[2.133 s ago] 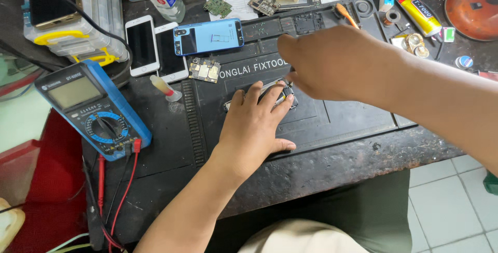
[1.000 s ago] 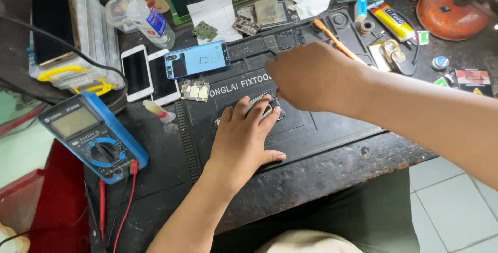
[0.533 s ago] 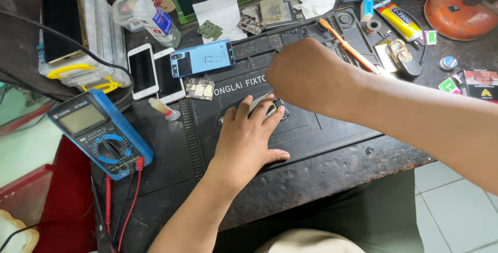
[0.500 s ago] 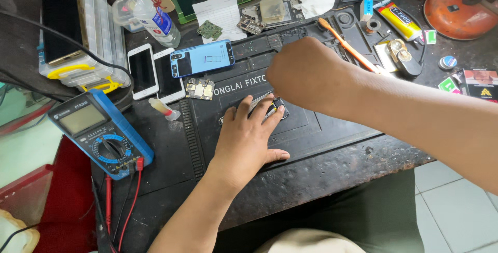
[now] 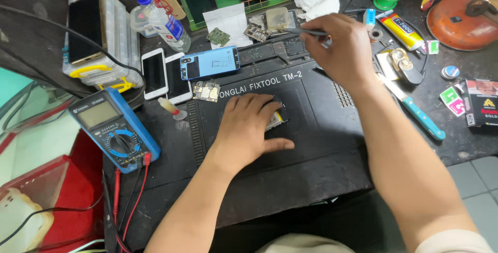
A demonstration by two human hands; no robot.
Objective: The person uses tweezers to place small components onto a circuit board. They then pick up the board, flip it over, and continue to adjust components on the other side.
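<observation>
My left hand (image 5: 249, 128) lies flat on the black repair mat (image 5: 321, 144), pressing down a small circuit board (image 5: 276, 119) that peeks out from under the fingers. My right hand (image 5: 340, 50) is raised over the mat's far edge, its fingers pinched on thin metal tweezers (image 5: 306, 32) that point left toward loose boards at the back. A blue phone back (image 5: 209, 62) lies face down beyond the left hand, with another small board (image 5: 206, 91) just below it.
A blue multimeter (image 5: 114, 128) with red leads sits at the left. Two white phones (image 5: 163, 76), a clear parts box (image 5: 98, 40) and a bottle (image 5: 162, 19) stand behind it. A teal-handled knife (image 5: 415, 110), glue tube (image 5: 398, 27) and orange round lid (image 5: 459, 14) lie right.
My right hand has lifted away from above the left hand and moved to the back right, now holding tweezers. The left hand stays pressed on the board.
</observation>
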